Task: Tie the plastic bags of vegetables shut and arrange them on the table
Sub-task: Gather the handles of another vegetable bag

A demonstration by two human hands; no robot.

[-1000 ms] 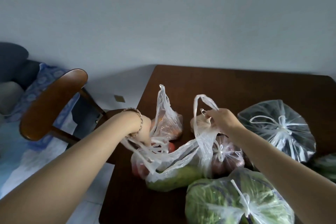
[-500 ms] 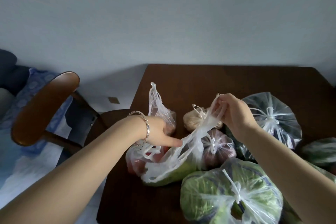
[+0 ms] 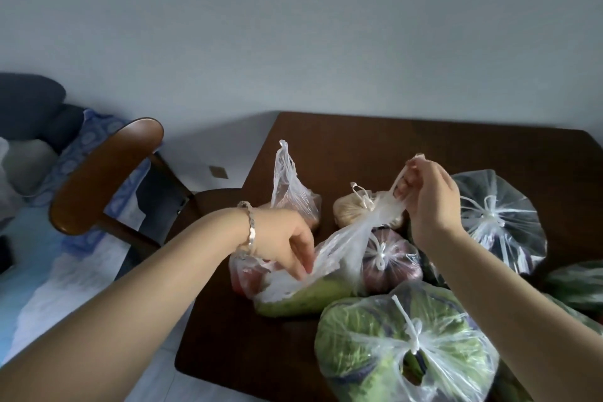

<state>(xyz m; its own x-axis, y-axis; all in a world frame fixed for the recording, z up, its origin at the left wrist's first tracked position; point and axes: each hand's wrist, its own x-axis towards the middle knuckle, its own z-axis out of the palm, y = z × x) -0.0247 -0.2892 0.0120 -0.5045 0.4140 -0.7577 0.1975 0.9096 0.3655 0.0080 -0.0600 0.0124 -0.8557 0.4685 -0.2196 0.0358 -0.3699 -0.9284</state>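
An untied clear bag with a pale green vegetable (image 3: 303, 299) lies at the left front of the dark wooden table (image 3: 408, 147). My right hand (image 3: 427, 202) pinches one of its handles and holds it stretched up and to the right. My left hand (image 3: 287, 243), with a bracelet on the wrist, reaches down and its fingers touch the bag's mouth. Just behind stand an open bag of red produce (image 3: 290, 192) and a bag of tomatoes (image 3: 244, 277). Tied bags lie around: beige (image 3: 352, 212), purple (image 3: 388, 259), leafy green (image 3: 401, 346) and a large clear one (image 3: 499, 215).
A wooden chair (image 3: 107, 173) stands left of the table, its seat tucked at the table's edge. A bed with blue patterned cloth (image 3: 75, 153) lies beyond it at far left. More green bags (image 3: 577, 284) crowd the right side. The table's back half is bare wood against the wall.
My right hand has kept the handle raised and drawn it taut. My left hand has dropped from beside the red bag down onto the mouth of the green vegetable bag.
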